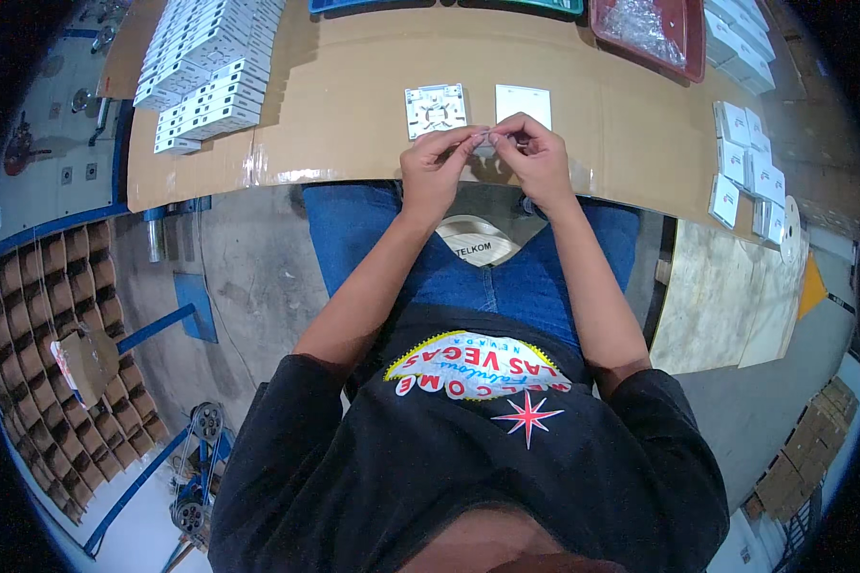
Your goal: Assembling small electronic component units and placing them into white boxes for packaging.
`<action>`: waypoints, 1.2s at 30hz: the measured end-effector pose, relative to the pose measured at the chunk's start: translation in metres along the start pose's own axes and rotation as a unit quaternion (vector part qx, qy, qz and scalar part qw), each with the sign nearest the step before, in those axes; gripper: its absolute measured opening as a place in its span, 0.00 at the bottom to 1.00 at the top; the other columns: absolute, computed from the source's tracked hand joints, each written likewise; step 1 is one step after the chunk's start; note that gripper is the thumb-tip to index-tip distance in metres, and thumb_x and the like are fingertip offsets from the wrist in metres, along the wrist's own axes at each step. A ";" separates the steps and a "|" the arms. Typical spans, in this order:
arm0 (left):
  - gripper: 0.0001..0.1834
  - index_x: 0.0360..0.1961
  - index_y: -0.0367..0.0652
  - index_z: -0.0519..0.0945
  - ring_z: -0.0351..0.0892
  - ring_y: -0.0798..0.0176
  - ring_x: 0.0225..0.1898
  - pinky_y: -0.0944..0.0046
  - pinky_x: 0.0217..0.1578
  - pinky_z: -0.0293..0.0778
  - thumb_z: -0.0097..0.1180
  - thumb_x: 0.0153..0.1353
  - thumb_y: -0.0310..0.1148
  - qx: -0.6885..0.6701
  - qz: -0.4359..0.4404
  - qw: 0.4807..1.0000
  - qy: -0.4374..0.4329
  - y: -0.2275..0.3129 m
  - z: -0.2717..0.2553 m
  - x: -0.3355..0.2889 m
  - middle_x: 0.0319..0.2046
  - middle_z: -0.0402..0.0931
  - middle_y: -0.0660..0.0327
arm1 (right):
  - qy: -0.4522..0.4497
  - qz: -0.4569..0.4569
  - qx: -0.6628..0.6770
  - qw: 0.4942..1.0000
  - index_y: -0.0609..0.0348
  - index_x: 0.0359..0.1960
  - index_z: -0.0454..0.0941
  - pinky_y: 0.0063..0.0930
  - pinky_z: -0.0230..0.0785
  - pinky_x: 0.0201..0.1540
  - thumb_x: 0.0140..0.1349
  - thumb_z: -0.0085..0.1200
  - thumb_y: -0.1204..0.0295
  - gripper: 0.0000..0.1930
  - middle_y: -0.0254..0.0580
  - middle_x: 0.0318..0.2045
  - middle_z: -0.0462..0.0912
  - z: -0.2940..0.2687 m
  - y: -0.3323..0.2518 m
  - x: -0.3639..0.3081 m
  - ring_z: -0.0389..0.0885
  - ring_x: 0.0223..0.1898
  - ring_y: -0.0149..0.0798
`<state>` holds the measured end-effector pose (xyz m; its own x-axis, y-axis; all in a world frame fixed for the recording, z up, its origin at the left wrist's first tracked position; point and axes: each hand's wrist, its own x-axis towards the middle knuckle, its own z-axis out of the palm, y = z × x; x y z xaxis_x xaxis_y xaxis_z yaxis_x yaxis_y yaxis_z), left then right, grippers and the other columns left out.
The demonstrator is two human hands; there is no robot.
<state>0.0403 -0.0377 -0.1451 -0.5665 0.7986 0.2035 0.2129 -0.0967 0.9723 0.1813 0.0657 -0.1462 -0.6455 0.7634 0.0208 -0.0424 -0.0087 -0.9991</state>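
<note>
My left hand (435, 167) and my right hand (537, 158) meet at the near edge of a cardboard-covered table (354, 115). Both pinch one small pale part (492, 143) between their fingertips; its shape is mostly hidden by the fingers. Just beyond the hands lie a white square plate with an open inner frame (436, 108) and a plain white square cover (523, 102), side by side on the cardboard. A white roll of tape (475, 241) rests on my lap below the hands.
Rows of small white boxes (205, 67) fill the table's far left. A red tray with clear bags (650, 29) sits at the far right, with more white boxes (750, 167) beside it. Cardboard dividers (57, 315) stand on the floor at left.
</note>
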 end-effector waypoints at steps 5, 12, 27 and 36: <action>0.08 0.43 0.40 0.90 0.84 0.68 0.36 0.67 0.40 0.77 0.66 0.64 0.27 -0.047 -0.028 0.998 0.002 -0.001 0.001 -0.001 0.34 0.88 0.60 | 0.000 0.007 0.007 1.000 0.62 0.42 0.81 0.15 0.69 0.36 0.68 0.62 0.76 0.04 0.28 0.35 0.81 0.002 -0.002 0.000 0.76 0.35 0.19; 0.09 0.45 0.37 0.89 0.83 0.70 0.38 0.70 0.40 0.78 0.64 0.67 0.27 -0.074 -0.051 0.996 -0.015 0.007 -0.001 0.000 0.37 0.88 0.60 | 0.022 0.021 0.060 0.998 0.62 0.47 0.83 0.15 0.69 0.37 0.68 0.62 0.75 0.09 0.29 0.36 0.83 0.004 -0.002 0.002 0.77 0.35 0.20; 0.10 0.47 0.36 0.88 0.83 0.71 0.41 0.71 0.44 0.78 0.63 0.69 0.29 -0.053 -0.088 0.995 -0.013 0.008 0.002 -0.001 0.40 0.88 0.61 | 0.003 0.039 0.057 0.998 0.63 0.43 0.84 0.17 0.71 0.41 0.67 0.63 0.75 0.07 0.32 0.37 0.85 0.001 0.003 0.003 0.79 0.37 0.22; 0.10 0.47 0.36 0.88 0.83 0.71 0.41 0.70 0.45 0.78 0.64 0.69 0.29 -0.056 -0.109 0.992 -0.020 0.002 0.002 -0.001 0.39 0.88 0.60 | 0.006 0.030 0.007 1.000 0.63 0.43 0.82 0.18 0.72 0.41 0.68 0.62 0.74 0.06 0.31 0.36 0.84 0.002 0.004 0.003 0.78 0.37 0.22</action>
<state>0.0428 -0.0379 -0.1438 -0.5561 0.8310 -0.0167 -0.0033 0.0179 0.9998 0.1775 0.0671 -0.1499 -0.6382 0.7689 -0.0389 -0.0147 -0.0628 -0.9979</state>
